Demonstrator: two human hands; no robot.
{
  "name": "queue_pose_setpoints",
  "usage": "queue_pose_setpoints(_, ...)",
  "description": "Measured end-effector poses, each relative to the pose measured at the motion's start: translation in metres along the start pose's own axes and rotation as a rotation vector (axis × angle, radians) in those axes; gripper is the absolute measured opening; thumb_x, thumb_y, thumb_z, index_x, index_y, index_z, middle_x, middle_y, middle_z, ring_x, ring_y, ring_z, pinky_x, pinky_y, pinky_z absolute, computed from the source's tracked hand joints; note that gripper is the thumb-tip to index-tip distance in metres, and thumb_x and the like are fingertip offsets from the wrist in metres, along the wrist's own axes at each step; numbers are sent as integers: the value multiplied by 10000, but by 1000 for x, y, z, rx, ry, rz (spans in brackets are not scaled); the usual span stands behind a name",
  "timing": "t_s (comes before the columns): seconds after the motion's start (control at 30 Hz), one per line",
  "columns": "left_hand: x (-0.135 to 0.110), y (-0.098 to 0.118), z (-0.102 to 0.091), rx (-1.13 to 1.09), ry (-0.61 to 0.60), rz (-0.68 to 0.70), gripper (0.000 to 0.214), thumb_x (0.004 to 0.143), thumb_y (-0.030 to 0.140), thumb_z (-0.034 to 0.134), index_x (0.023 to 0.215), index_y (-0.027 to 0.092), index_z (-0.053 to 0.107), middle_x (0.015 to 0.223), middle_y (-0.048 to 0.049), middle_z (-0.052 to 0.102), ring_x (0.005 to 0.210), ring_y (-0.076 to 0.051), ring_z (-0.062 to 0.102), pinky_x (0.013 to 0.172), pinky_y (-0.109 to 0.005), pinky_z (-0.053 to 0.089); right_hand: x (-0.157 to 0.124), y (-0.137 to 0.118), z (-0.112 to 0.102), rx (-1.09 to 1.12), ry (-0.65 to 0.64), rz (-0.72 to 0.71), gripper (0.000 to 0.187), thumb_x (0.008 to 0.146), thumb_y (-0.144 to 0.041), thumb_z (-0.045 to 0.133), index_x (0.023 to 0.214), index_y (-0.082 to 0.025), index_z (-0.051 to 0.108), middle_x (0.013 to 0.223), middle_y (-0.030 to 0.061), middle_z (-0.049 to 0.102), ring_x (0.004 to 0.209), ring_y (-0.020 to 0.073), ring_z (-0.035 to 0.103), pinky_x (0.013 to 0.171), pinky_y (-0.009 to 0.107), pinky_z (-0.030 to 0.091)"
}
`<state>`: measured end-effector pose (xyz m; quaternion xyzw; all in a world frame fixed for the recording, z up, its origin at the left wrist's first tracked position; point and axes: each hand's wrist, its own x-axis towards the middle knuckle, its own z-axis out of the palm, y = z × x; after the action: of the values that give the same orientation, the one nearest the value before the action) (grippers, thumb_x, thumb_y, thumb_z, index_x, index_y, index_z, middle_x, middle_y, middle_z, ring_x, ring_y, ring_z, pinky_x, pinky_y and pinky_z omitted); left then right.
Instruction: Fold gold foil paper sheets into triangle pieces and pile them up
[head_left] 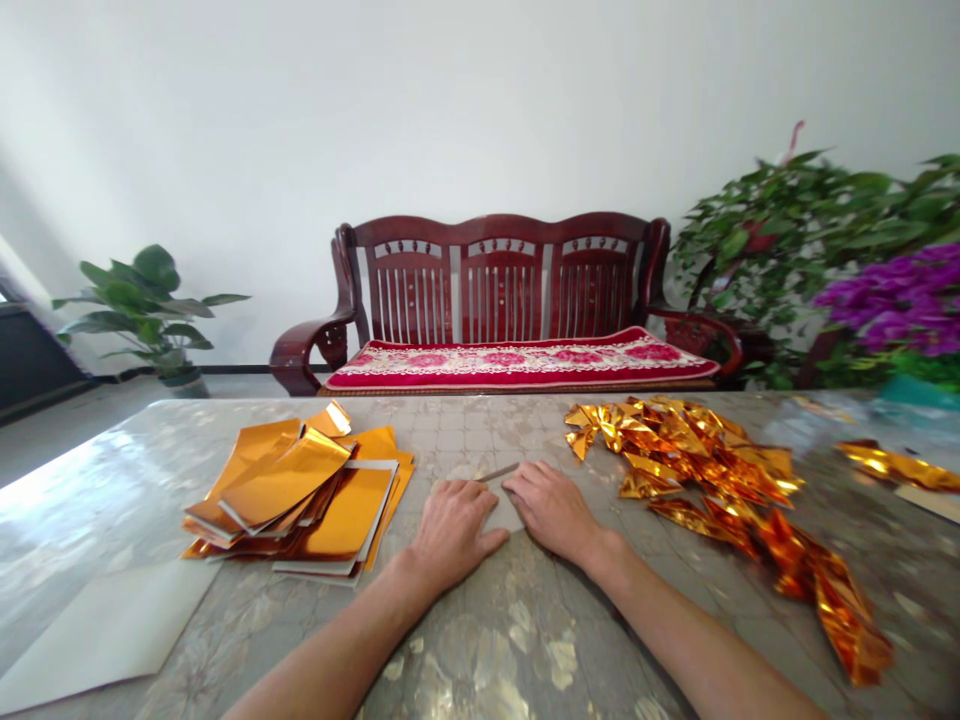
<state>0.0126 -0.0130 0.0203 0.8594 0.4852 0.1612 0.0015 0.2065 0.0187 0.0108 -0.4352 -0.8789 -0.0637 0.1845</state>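
Note:
Between my hands a small sheet of foil paper (504, 514) lies on the table, pale side up, with a narrow dark strip along its far edge that looks like a fold. My left hand (454, 530) grips its left side, fingers bent over the edge and thumb on the near part. Bunched fingers of my right hand (551, 505) press on its right side near the far corner. To the left is a loose stack of gold foil sheets (289, 480), some with white backs showing. Crumpled and folded gold foil pieces (690, 450) are heaped on the right.
A larger pale sheet (112, 625) rests at the table's left front. Clear plastic wrapping (814, 425) and another gold piece (900, 466) lie far right. Beyond the patterned table (465, 640) stand a wooden bench (499, 285), a potted plant (154, 310) and purple flowers (900, 295).

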Motion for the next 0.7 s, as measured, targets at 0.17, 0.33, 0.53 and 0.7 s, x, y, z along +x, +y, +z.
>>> queue_pose_setpoints(0.17, 3, -4, -6, -61, -41, -8, 209, 801, 321, 676, 998, 251, 699, 986, -36, 714, 987, -241, 637, 895, -360, 449, 0, 0, 0, -2, -6, 0, 181, 933, -157, 511, 996, -213, 671, 938, 58, 618, 933, 202, 536, 801, 308, 416)
queue_pose_setpoints(0.33, 5, -2, -10, -61, -80, -37, 201, 838, 179, 572, 979, 245, 699, 979, -35, 720, 952, -209, 657, 861, -315, 463, -1, 1, 1, -7, -1, -3, 177, 940, -168, 506, 993, -214, 669, 946, 60, 616, 928, 203, 535, 794, 309, 416)
queue_pose_setpoints(0.53, 5, -6, -12, -84, -102, -65, 200, 836, 251, 600, 1012, 259, 694, 996, -31, 721, 950, -205, 661, 841, -292, 473, -1, 2, 2, 16, 11, -2, 181, 937, -165, 509, 1002, -216, 671, 951, 59, 616, 934, 201, 536, 804, 310, 419)
queue_pose_setpoints(0.7, 5, -8, -17, -70, -112, -13, 259, 775, 283, 657, 1029, 272, 709, 1002, -22, 722, 953, -231, 665, 836, -310, 481, -1, 3, 2, 19, -8, 4, 183, 939, -163, 504, 1009, -215, 665, 958, 58, 613, 943, 202, 534, 819, 311, 416)
